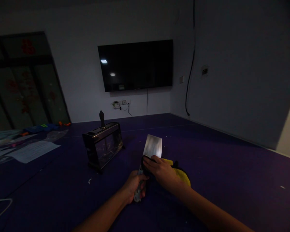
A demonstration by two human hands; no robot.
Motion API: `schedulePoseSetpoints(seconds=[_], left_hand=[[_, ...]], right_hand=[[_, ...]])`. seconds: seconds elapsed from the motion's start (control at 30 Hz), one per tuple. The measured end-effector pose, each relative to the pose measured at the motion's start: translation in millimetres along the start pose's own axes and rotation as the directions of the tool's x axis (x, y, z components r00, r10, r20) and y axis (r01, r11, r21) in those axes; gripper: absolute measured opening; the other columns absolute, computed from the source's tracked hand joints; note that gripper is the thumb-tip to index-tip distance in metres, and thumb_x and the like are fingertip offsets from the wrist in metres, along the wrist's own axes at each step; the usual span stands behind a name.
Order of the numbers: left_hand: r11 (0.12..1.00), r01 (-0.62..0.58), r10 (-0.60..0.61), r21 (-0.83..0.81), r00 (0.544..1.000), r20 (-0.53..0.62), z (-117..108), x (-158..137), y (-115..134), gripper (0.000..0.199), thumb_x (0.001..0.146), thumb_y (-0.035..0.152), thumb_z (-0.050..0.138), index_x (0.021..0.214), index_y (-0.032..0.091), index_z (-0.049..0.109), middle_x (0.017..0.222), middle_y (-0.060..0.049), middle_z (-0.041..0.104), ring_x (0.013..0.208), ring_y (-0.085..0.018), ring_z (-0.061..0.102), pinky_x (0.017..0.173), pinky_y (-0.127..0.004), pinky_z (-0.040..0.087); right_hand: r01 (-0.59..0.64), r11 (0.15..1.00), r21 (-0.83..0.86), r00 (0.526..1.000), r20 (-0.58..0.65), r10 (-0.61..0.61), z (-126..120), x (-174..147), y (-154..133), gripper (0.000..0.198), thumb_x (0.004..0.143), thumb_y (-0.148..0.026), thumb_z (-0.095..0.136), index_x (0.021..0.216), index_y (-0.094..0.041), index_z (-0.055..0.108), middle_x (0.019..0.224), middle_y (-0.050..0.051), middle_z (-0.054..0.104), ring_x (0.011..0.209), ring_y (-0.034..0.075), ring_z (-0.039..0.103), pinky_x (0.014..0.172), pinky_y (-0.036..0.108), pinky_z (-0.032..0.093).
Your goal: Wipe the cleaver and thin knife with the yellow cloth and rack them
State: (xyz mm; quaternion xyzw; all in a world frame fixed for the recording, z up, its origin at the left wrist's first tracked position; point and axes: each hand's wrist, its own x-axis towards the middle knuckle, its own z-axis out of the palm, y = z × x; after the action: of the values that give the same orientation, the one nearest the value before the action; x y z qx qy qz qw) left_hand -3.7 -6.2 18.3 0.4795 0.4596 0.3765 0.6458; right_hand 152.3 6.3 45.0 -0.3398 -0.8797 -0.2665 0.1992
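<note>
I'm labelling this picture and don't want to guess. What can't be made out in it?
All in the head view:
Blade: its lower part is hidden by the right hand.
Handle: partly hidden by the left hand gripping it.
Yellow item: partly hidden behind the right hand.
Paper: its print is too small and dim.
White cable: cut off by the left and bottom edges.

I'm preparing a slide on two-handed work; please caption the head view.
Left hand grips a cleaver-like knife while the right hand holds a yellow-and-black cloth against its blade.
</note>
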Motion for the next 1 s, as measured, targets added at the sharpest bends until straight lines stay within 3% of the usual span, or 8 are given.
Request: schedulePoseSetpoints(seconds=[0.37,0.77,1.0], left_hand=[[0.999,-0.033,0.033,-0.003,0.999,0.007,4,-1,0,0.022,0.057,0.035,0.055,0.050,0.017,0.044,0.034,0.006,0.037,0.025,-0.009,0.040,0.027,-0.018,0.022],[0.990,-0.022,0.000,-0.140,0.988,-0.152,-3,2,2,0.028,0.066,0.034,0.052,0.049,0.019,0.036,0.032,0.006,0.034,0.022,-0.007,0.032,0.029,-0.018,0.020],[0.986,-0.022,-0.003,-0.163,0.988,-0.152,-4,4,1,0.026,0.065,0.034,0.052,0.051,0.019,0.037,0.032,0.007,0.034,0.022,-0.007,0.031,0.030,-0.018,0.021]], right_hand=[[0.037,0.999,0.011,0.999,-0.010,-0.037,0,1,0,0.036,0.085,-0.014,0.046,0.120,-0.015,0.053,0.124,0.006,0.055,0.092,0.020,0.053,0.074,0.031,0.050],[-0.101,0.993,0.060,0.995,0.023,0.100,-1,-5,20,0.037,0.084,-0.009,0.044,0.117,-0.020,0.056,0.123,0.003,0.056,0.090,0.020,0.052,0.069,0.032,0.049],[-0.109,0.991,0.079,0.994,0.041,0.106,0,-6,23,0.036,0.083,-0.009,0.044,0.116,-0.020,0.057,0.123,0.001,0.056,0.091,0.020,0.051,0.071,0.031,0.048]])
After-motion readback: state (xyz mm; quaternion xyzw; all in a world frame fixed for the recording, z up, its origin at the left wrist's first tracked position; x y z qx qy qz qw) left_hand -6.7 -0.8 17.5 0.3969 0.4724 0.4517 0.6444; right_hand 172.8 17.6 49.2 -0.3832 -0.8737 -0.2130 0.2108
